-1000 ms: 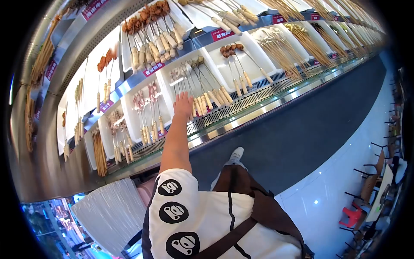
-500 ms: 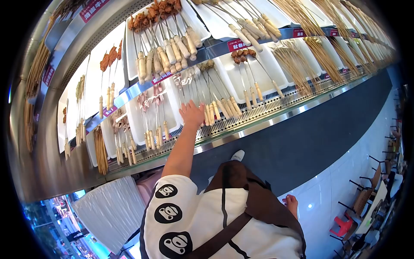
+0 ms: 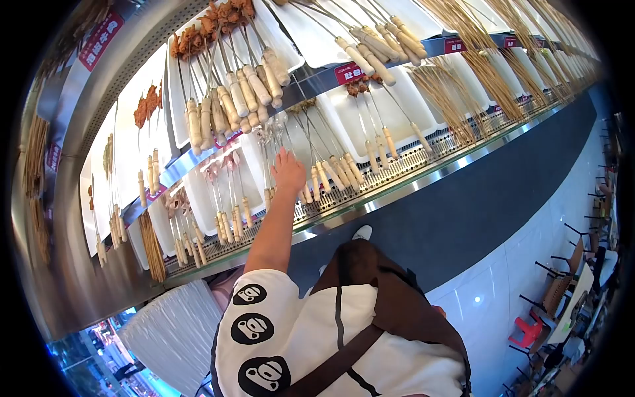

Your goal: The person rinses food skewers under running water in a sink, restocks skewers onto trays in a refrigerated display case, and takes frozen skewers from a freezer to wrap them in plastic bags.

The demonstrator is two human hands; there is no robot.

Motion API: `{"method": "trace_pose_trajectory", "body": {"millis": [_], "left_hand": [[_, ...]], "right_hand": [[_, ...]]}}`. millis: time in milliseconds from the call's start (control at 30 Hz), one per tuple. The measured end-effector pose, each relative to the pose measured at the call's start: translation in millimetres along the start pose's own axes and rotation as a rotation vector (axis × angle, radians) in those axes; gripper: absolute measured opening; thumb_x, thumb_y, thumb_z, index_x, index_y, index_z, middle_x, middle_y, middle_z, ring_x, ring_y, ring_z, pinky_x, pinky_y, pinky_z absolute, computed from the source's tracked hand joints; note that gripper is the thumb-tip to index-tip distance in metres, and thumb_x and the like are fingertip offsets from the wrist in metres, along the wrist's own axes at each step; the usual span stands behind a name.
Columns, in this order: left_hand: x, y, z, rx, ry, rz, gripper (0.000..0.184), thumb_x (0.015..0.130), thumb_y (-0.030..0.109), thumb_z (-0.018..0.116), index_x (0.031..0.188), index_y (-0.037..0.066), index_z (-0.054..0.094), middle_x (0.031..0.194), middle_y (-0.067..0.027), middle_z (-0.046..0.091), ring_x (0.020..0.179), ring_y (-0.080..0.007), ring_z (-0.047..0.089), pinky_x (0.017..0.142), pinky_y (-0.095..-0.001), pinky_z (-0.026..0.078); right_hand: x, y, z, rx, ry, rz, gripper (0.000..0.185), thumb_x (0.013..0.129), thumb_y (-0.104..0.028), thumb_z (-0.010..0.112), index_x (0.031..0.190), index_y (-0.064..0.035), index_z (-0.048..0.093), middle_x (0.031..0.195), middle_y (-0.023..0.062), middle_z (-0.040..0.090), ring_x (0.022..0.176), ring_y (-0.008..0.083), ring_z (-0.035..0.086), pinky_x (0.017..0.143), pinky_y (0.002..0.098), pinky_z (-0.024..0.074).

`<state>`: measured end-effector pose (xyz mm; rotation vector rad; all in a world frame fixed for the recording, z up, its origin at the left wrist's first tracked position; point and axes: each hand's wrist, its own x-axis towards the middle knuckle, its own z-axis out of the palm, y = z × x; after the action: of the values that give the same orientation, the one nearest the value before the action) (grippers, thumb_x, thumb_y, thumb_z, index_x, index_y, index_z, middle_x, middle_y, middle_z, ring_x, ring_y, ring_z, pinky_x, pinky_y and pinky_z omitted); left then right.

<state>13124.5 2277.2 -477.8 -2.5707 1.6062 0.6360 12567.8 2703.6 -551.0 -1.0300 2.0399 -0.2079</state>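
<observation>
My left hand (image 3: 289, 173) reaches over the lower row of white trays, its fingers stretched out and nothing seen held in it. Beneath and beside it are metal skewers with wooden handles (image 3: 337, 173), holding pale, glassy pieces (image 3: 271, 132). Whether the fingertips touch a skewer cannot be made out. At my right side only a sliver of my right hand (image 3: 439, 310) shows past the brown strap bag; its fingers are hidden.
Dark red meat skewers (image 3: 215, 26) lie in an upper tray. Thin bamboo skewers (image 3: 486, 73) fill trays on the right. A metal edge (image 3: 370, 206) runs along the display. Chairs, a table (image 3: 574, 301) and a red stool (image 3: 527, 331) stand at far right.
My left hand first shifted right with fingers spread, then moved slightly left in view, its fingers closer together. My right hand came into view and is now mostly hidden. The camera view has shifted.
</observation>
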Motion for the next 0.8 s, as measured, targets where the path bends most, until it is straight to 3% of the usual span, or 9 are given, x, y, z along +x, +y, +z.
{"method": "trace_pose_trajectory", "body": {"millis": [100, 200, 300, 433, 533, 633, 700, 733, 800], "left_hand": [[-2.0, 22.8, -1.6, 0.053, 0.162, 0.033, 0.059, 0.092, 0.038, 0.033, 0.141, 0.008, 0.023, 0.149, -0.0121, 0.012, 0.138, -0.0265, 0.011, 0.110, -0.0449, 0.009], [-0.3, 47.4, 2.1, -0.079, 0.108, 0.229, 0.061, 0.090, 0.040, 0.035, 0.141, 0.009, 0.023, 0.148, -0.0152, 0.014, 0.137, -0.0287, 0.012, 0.111, -0.0449, 0.009], [3.8, 59.4, 2.9, -0.090, -0.024, 0.223, 0.062, 0.089, 0.041, 0.037, 0.141, 0.009, 0.024, 0.147, -0.0180, 0.016, 0.137, -0.0305, 0.012, 0.110, -0.0451, 0.009], [11.6, 60.6, 8.8, -0.107, -0.007, 0.147, 0.060, 0.089, 0.038, 0.040, 0.140, 0.010, 0.025, 0.147, -0.0197, 0.015, 0.137, -0.0328, 0.011, 0.110, -0.0457, 0.011], [-1.5, 74.5, 4.2, -0.012, 0.109, 0.119, 0.060, 0.087, 0.032, 0.043, 0.139, 0.007, 0.026, 0.146, -0.0217, 0.014, 0.136, -0.0354, 0.011, 0.109, -0.0467, 0.012], [-37.3, 102.9, -10.6, -0.093, 0.377, 0.102, 0.061, 0.084, 0.024, 0.049, 0.138, 0.004, 0.027, 0.146, -0.0230, 0.014, 0.136, -0.0385, 0.010, 0.109, -0.0480, 0.013], [-69.1, 130.3, -17.9, -0.211, 0.712, 0.347, 0.062, 0.081, 0.016, 0.052, 0.137, 0.001, 0.028, 0.144, -0.0248, 0.016, 0.135, -0.0404, 0.013, 0.108, -0.0493, 0.015], [-86.8, 147.3, -17.9, -0.210, 0.726, 0.352, 0.062, 0.081, 0.016, 0.052, 0.137, 0.001, 0.028, 0.144, -0.0248, 0.016, 0.135, -0.0404, 0.013, 0.108, -0.0493, 0.015], [-127.1, 184.9, -8.8, -0.291, 0.713, 0.606, 0.063, 0.079, 0.012, 0.054, 0.136, 0.002, 0.028, 0.143, -0.0248, 0.020, 0.133, -0.0423, 0.017, 0.106, -0.0509, 0.016]], "right_hand": [[0.6, -50.5, -15.5, 0.092, -0.005, 0.208, 0.022, 0.082, -0.018, 0.061, 0.091, 0.0016, 0.063, 0.076, 0.0127, 0.064, 0.072, 0.0186, 0.062, 0.063, 0.0312, 0.0489], [3.5, -89.9, -30.0, 0.221, -0.048, 0.127, 0.021, 0.084, -0.016, 0.059, 0.096, 0.0009, 0.061, 0.076, 0.0109, 0.064, 0.073, 0.0169, 0.062, 0.061, 0.0301, 0.0480], [12.4, -113.1, -40.8, 0.310, -0.059, 0.237, 0.023, 0.085, -0.015, 0.058, 0.102, 0.0004, 0.058, 0.076, 0.0094, 0.064, 0.072, 0.0158, 0.062, 0.059, 0.0287, 0.0469], [23.4, -109.6, -52.7, 0.318, -0.069, 0.240, 0.025, 0.086, -0.016, 0.058, 0.102, 0.0021, 0.057, 0.077, 0.0103, 0.065, 0.070, 0.0166, 0.062, 0.060, 0.0287, 0.0475], [37.2, -80.9, -57.9, 0.251, -0.017, 0.174, 0.026, 0.086, -0.017, 0.058, 0.101, 0.0031, 0.058, 0.080, 0.0133, 0.066, 0.070, 0.0178, 0.063, 0.063, 0.0296, 0.0484], [59.7, -35.6, -59.3, 0.194, 0.063, 0.141, 0.031, 0.086, -0.022, 0.057, 0.100, 0.0044, 0.060, 0.083, 0.0173, 0.065, 0.076, 0.0224, 0.063, 0.069, 0.0327, 0.0490], [75.6, 1.8, -58.9, 0.154, 0.100, 0.106, 0.033, 0.086, -0.025, 0.057, 0.100, 0.0043, 0.060, 0.083, 0.0177, 0.065, 0.078, 0.0237, 0.063, 0.070, 0.0339, 0.0488], [94.9, 41.0, -49.5, 0.324, 0.070, 0.096, 0.035, 0.086, -0.028, 0.056, 0.101, 0.0038, 0.060, 0.084, 0.0180, 0.065, 0.080, 0.0244, 0.063, 0.071, 0.0346, 0.0485], [118.5, 80.6, -57.3, 0.496, 0.038, 0.063, 0.037, 0.087, -0.031, 0.055, 0.101, 0.0033, 0.061, 0.084, 0.0183, 0.065, 0.082, 0.0250, 0.063, 0.072, 0.0353, 0.0483]]}}
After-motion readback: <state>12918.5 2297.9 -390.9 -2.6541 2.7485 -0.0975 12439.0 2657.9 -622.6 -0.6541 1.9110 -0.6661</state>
